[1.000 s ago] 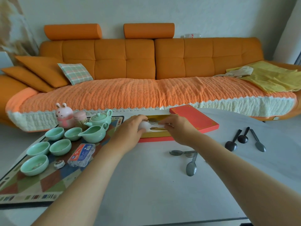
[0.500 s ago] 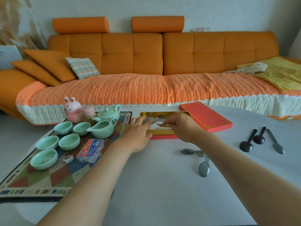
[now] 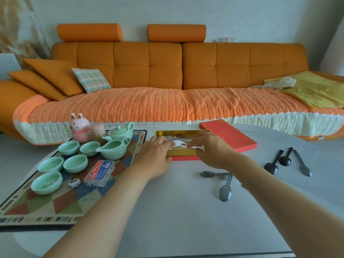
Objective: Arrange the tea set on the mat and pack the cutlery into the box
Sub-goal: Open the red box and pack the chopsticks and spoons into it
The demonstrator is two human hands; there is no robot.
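Note:
A gold-lined box with a red rim lies at the table's far middle, and its red lid leans against its right side. White plastic cutlery lies inside. My left hand rests at the box's left edge, fingers reaching onto the white pieces. My right hand pinches a white handle over the box's front edge. The patterned mat on the left carries the green teapot, pitcher and several green cups. Grey spoons and black spoons lie loose on the right.
A pink rabbit figure, a toothpick jar, a clear plastic case and a small round piece also sit on the mat. The orange sofa stands right behind the white table.
The left hand held a white spoon over the box a second ago; now it lies with fingers stretched at the box edge. The camera view shifted right.

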